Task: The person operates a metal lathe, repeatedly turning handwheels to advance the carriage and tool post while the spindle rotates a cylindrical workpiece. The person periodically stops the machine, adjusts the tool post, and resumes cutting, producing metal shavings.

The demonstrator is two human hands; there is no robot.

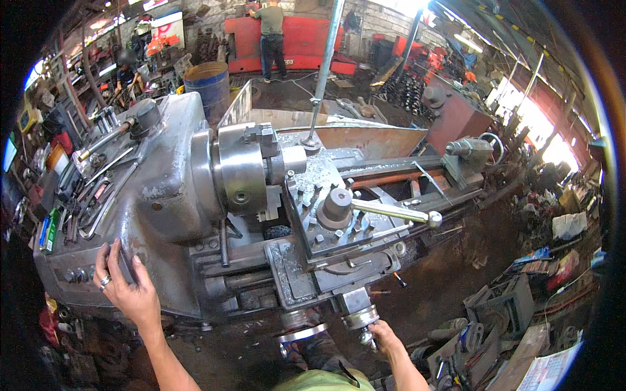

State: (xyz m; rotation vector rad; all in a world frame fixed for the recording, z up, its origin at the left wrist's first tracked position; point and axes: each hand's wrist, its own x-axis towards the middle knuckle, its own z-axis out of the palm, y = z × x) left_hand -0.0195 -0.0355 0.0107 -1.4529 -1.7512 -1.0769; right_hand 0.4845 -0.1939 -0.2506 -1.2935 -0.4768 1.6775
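A large metal lathe fills the middle of the view. My left hand point(125, 290), a ring on one finger, is at the front of the headstock point(156, 215). Its thumb and fingers lie on either side of a dark flat piece point(126, 266), whose kind I cannot make out. My right hand point(386, 337) is closed around the handle of the small handwheel point(360, 317) below the tool slide. The chuck point(240, 171) grips a short shiny cylinder point(294, 159). Beside it stands the tool post point(336, 208) with its long ball-ended lever point(398, 212). Metal chips lie on the slide.
Wrenches point(107, 202) and other tools lie on the headstock top. A larger handwheel point(303, 333) sits left of my right hand. The tailstock point(469, 153) is at the bed's far right. Scrap metal point(502, 306) covers the right floor. Another person point(271, 32) stands behind, near red machinery.
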